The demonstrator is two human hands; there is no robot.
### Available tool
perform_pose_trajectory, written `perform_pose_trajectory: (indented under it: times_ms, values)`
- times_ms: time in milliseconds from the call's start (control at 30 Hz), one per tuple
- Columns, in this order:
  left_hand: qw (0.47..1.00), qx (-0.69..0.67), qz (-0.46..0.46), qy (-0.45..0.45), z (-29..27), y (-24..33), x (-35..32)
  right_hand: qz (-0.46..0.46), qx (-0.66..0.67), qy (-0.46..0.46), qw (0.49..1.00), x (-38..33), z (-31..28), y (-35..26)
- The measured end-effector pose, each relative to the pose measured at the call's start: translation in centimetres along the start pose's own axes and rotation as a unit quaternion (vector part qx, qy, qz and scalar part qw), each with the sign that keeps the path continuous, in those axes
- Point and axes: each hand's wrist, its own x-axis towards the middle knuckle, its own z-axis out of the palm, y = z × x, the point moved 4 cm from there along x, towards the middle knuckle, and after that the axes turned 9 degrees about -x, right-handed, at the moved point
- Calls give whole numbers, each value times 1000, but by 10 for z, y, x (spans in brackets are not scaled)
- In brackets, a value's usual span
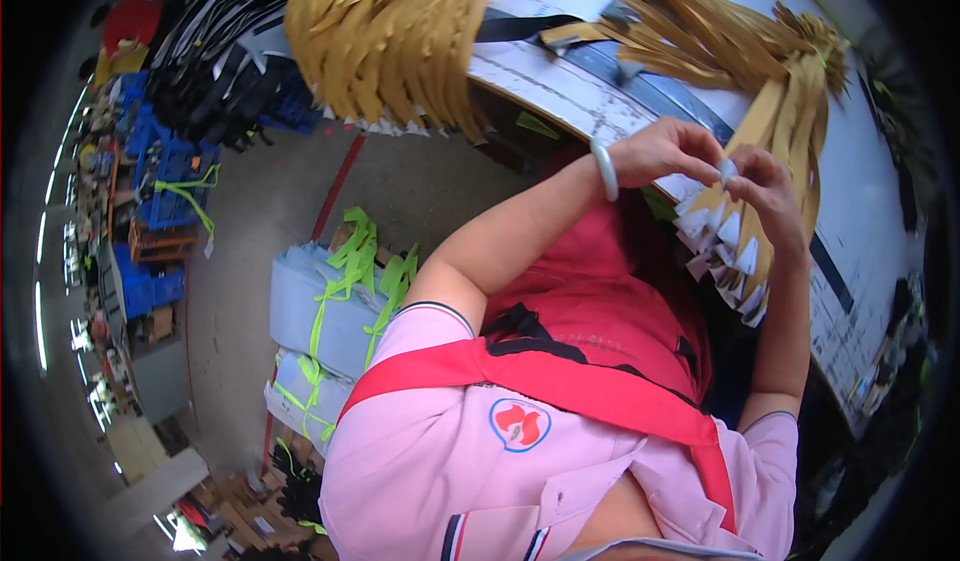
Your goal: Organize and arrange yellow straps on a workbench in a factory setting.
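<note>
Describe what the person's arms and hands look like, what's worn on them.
Both forearms are bare. The left hand has a pale, smooth bangle around the wrist. The right hand wears nothing visible. Short pink sleeves with dark-edged cuffs end above the elbows.

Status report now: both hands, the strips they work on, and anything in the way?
Left hand and right hand both closed on bundle of tan flat strips with white tips, at white table edge. Nothing blocks the hands.
</note>
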Motion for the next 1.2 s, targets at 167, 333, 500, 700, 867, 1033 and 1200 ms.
perform_pose_trajectory:
  times_ms: [167,333,500,700,867,1033,1200]
  values:
    - [996,67,26,47,11,12,-2,-26,65,15,997,-5,3,-11]
    - [933,307,140,125,23,11,1,-11,-90,162,983,-14,14,-7]
    - [853,443,174,216,10,-12,5,-146,-287,379,867,-8,32,2]
    - [948,269,109,127,12,17,-9,-135,-67,265,952,-24,24,3]
    - [922,369,102,55,13,17,-8,-6,47,212,976,-23,20,12]
    - [865,473,165,16,28,8,-9,-22,6,241,970,-26,27,9]
    - [912,367,169,78,17,20,-11,-5,68,230,971,-34,12,30]
